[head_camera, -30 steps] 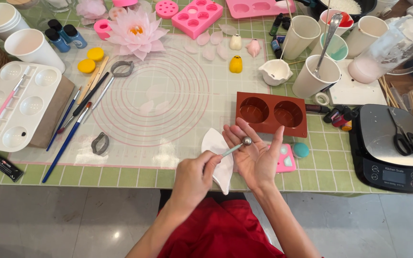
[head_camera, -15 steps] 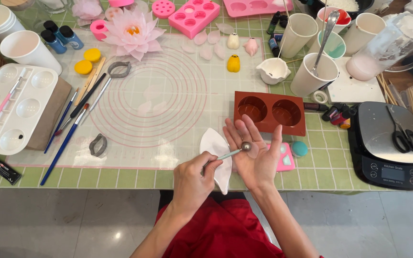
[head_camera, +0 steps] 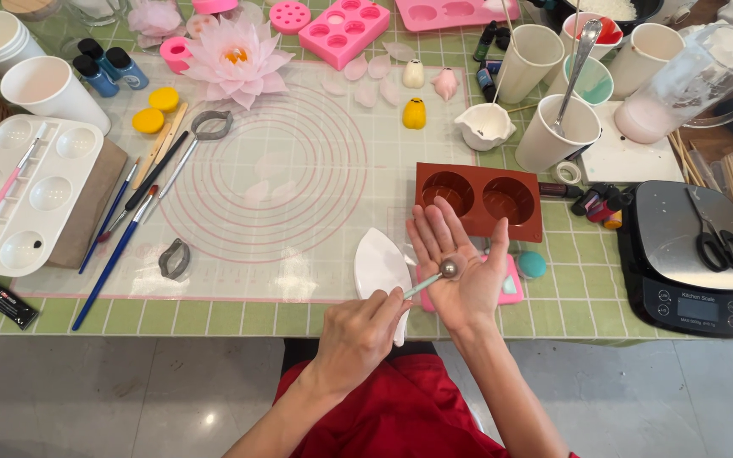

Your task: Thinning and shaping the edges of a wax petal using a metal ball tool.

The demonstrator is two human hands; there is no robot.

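Observation:
My left hand (head_camera: pixel 356 332) grips a thin ball-tipped tool (head_camera: pixel 434 276) by its pale green handle. The metal ball rests in the palm of my right hand (head_camera: pixel 460 265), which is held flat, palm up, fingers spread, above the table's front edge. Whether a thin piece lies under the ball I cannot tell. A white leaf-shaped piece (head_camera: pixel 379 261) sits just left of the right hand, its lower end hidden by my left hand. Beyond my fingertips lies a brown two-cavity mould (head_camera: pixel 478 200).
A translucent mat with rings (head_camera: pixel 273 178) covers the table's middle. On the left are a white palette (head_camera: pixel 23 191), brushes (head_camera: pixel 120 246) and paper cups (head_camera: pixel 48 89). A pink flower (head_camera: pixel 235 55) and pink moulds (head_camera: pixel 343 32) stand at the back, a scale with scissors (head_camera: pixel 693 254) on the right.
The ball tip has shifted slightly on my right palm, and the fingers of that hand have flattened. Both hands stay in about the same place.

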